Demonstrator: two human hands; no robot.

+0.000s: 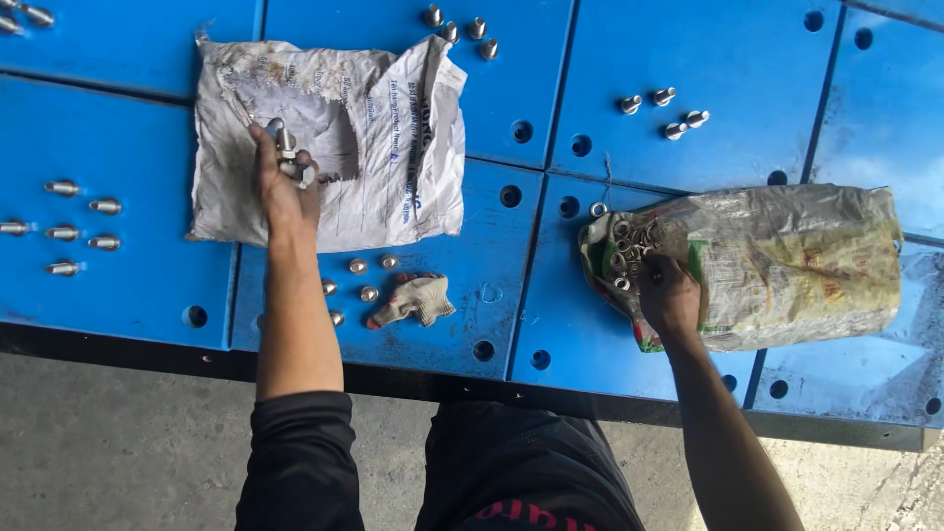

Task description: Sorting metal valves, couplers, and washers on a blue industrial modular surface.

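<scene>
My left hand [280, 187] grips a silver bolt [286, 147] over a crumpled white sack [393, 138] that lies flat on the blue steel panels [128, 138]. My right hand [669, 295] reaches into the open mouth of a green and clear plastic bag [796, 261], where several metal washers [629, 251] show. What the right fingers hold is hidden inside the bag.
Groups of silver bolts stand on the panels: left [74, 226], top centre [457, 29], upper right [664, 110] and just below the sack [359, 280]. A knit work glove [418, 300] lies by them. Round holes [509, 196] dot the panels. The panel edge [393, 379] drops to concrete floor.
</scene>
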